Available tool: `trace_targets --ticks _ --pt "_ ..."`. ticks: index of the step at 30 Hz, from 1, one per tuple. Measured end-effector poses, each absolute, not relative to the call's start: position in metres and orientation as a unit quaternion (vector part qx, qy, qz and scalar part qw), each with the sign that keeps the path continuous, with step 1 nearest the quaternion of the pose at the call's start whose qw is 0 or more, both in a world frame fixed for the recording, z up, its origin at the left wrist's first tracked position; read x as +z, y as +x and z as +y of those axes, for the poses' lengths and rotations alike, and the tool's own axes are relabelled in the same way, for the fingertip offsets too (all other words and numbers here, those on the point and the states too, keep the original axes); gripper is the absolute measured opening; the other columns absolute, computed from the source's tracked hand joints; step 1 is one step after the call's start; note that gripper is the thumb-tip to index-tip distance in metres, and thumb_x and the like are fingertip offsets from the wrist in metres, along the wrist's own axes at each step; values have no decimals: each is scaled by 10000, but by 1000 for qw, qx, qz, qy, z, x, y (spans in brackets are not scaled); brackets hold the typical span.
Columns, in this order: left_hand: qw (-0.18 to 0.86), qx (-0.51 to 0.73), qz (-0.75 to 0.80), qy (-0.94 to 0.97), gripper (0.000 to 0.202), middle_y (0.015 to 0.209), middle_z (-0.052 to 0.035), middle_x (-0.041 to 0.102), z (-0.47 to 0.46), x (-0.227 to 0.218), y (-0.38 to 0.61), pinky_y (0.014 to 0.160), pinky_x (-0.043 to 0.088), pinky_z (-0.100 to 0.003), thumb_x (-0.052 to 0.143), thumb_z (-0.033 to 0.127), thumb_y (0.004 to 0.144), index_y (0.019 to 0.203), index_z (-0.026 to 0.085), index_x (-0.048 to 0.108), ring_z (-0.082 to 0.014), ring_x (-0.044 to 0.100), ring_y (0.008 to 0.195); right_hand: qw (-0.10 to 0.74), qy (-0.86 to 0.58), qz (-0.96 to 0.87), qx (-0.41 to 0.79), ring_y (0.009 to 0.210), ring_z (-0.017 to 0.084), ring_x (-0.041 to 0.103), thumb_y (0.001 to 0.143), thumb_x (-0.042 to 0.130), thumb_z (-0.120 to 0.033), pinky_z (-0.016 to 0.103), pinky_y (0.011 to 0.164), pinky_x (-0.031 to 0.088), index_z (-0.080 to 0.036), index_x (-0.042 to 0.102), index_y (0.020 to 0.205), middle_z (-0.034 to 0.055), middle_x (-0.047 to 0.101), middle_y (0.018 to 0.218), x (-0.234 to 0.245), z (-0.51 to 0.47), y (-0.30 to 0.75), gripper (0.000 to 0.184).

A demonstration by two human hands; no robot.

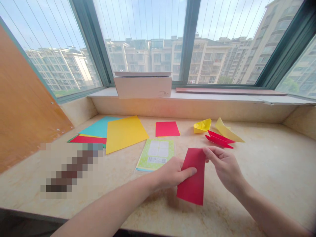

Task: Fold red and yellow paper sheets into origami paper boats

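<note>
Holding a narrow rectangle of red paper (191, 189) near and a little right of the middle, tilted up over the stone-patterned counter (271, 164). Clamping it from the left side with the left hand (174, 171), with thumb laid flat across the front face at about mid-height and the other fingers tucked behind; cannot tell the spread of those hidden fingers. Pinching the far right corner with the right hand (225, 164), with thumb and forefinger brought together on the edge of the sheet and the remaining fingers loosely curled just to the right. Having, just beyond the left hand, a green packet (155, 154) in clear wrapping, and beyond that a small stack of red squares (168, 129) edged with yellow. Having, beyond the right hand, red folded pieces (219, 140), a yellow folded boat (202, 126) to the far left of these and a pale yellow folded piece (228, 131) just behind. Showing on the left a large yellow sheet (127, 133) overlapping blue sheets (97, 127), and nearer, a pixelated brown shape (71, 172), too blurred to identify. Facing, at the far side, a white box (144, 87) on the ledge below the window.
</note>
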State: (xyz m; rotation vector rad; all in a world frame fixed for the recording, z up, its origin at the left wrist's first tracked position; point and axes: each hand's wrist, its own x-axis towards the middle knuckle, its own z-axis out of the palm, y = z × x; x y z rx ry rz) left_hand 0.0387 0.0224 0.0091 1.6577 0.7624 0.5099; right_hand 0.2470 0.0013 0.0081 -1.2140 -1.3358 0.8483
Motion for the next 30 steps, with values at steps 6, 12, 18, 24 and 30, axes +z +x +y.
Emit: trace_targets --ticks 6,12,18,24,30 --pt "586 228 318 710 345 777 -52 710 21 8 39 569 453 -230 582 443 942 847 136 704 -159 630 662 566 -515 -545 341 722 215 623 898 679 -588 332 679 534 -220 772 892 70 742 803 4 -1 250 380" --pt "538 278 362 709 348 801 -68 729 23 7 40 574 450 -246 582 425 947 902 119 740 -171 632 676 468 -481 -601 434 767 213 656 891 704 -577 317 713 547 -217 792 961 78 759 867 1 4 257 378" --pt "554 299 323 707 349 746 -62 692 28 4 40 562 453 -249 589 432 946 829 126 712 -159 616 644 442 -489 -599 455 756 220 678 849 744 -579 312 684 558 -221 797 934 75 763 828 3 2 256 371" --pt "526 365 350 684 469 707 -70 669 28 -1 45 528 435 -252 549 522 958 713 134 644 -158 597 634 378 -510 -624 455 653 199 629 881 633 -681 301 606 501 -199 756 780 63 724 714 1 0 251 508" --pt "525 344 377 681 484 537 12 488 25 1 45 429 322 -219 549 514 941 598 179 485 -95 457 476 344 -516 -640 454 747 230 663 916 610 -653 315 666 512 -207 766 866 60 762 820 2 -6 251 475"
